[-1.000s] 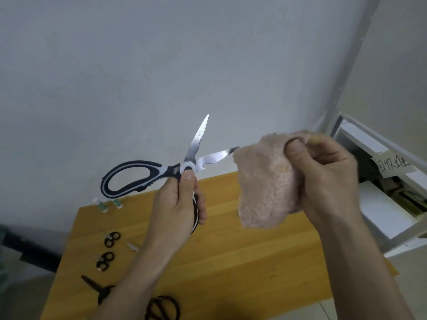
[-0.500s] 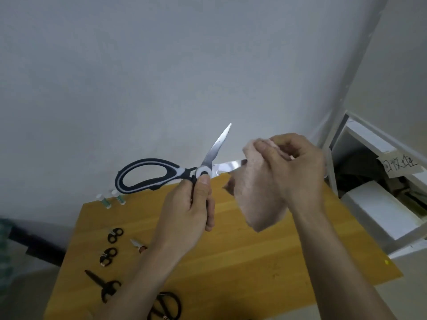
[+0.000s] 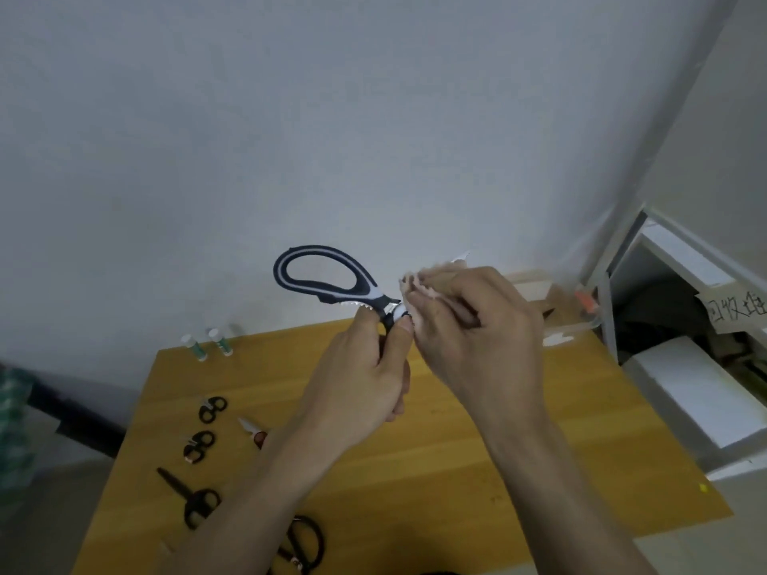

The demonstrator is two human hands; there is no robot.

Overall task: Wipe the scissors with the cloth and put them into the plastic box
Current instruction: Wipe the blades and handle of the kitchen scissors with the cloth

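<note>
A plain pale grey wall (image 3: 332,118) fills the upper half of the view, evenly and dimly lit; below it stands a yellow wooden counter (image 3: 456,471) with visible grain, its far edge close to the wall; at the right a white shelf unit (image 3: 672,259) stands open-fronted, a handwritten paper label (image 3: 732,311) stuck to one ledge; a white block (image 3: 701,392) lies beneath it; grey floor (image 3: 54,512) shows at lower left beside the counter.
</note>
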